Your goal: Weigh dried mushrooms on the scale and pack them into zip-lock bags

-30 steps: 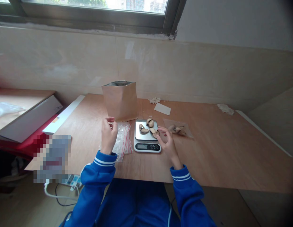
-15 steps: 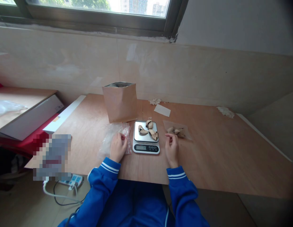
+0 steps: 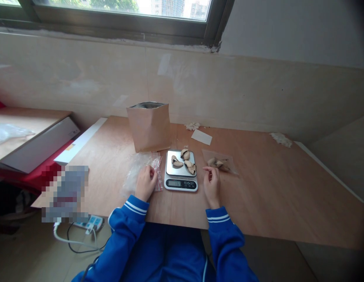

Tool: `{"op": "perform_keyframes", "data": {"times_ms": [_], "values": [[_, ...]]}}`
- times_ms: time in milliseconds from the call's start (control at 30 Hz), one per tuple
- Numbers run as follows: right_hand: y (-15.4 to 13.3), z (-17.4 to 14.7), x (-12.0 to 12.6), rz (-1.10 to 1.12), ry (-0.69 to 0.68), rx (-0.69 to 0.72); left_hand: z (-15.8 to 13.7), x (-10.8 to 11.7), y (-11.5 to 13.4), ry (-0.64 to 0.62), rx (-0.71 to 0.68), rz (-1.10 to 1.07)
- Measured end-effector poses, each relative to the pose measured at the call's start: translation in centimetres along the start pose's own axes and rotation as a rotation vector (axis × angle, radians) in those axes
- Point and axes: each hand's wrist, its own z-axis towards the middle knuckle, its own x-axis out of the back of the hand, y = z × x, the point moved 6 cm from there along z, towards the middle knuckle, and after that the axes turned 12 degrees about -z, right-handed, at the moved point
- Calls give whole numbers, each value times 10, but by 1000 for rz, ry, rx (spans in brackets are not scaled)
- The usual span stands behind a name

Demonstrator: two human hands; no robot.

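A small digital kitchen scale (image 3: 181, 185) stands on the table between my hands, with its display lit. On its metal plate lie several dried, pale brown, curled shell-like pieces (image 3: 177, 162). My left hand (image 3: 147, 182) rests on clear plastic zip bags (image 3: 131, 172) left of the scale, fingers loosely bent and apart from the thumb. To the right of the scale, my right hand (image 3: 212, 186) is empty, its fingers half curled with a gap at the thumb. Just beyond it lies a clear bag (image 3: 233, 166) with similar brown pieces (image 3: 218, 163) inside.
A brown kraft pouch (image 3: 149, 129) stands upright behind the scale, its top open. A white card (image 3: 201, 137) and crumpled whitish scraps (image 3: 192, 126) lie near the wall. At the left edge is a blurred-out flat object (image 3: 68, 192); a power strip (image 3: 93, 222) with cables sits below.
Both hands stay nearly where they were; the right has shifted very slightly left in view. The digits on the scale's display look different. The pieces on the plate have not moved.
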Motion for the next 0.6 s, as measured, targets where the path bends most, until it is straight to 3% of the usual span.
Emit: {"op": "perform_keyframes", "data": {"times_ms": [233, 333, 400, 533, 600], "values": [[0, 0, 1, -6, -1, 0, 1, 0, -3, 7, 66, -66], [0, 1, 2, -7, 10, 1, 6, 14, 6, 63, 159, -199], [-1, 0, 2, -6, 17, 7, 17, 33, 26, 162, 155, -270], [-2, 0, 4, -9, 31, 13, 59, 80, 86, 439, -51, -198], [-4, 0, 6, -18, 60, 20, 86, 94, 102, 583, -108, -182]]}}
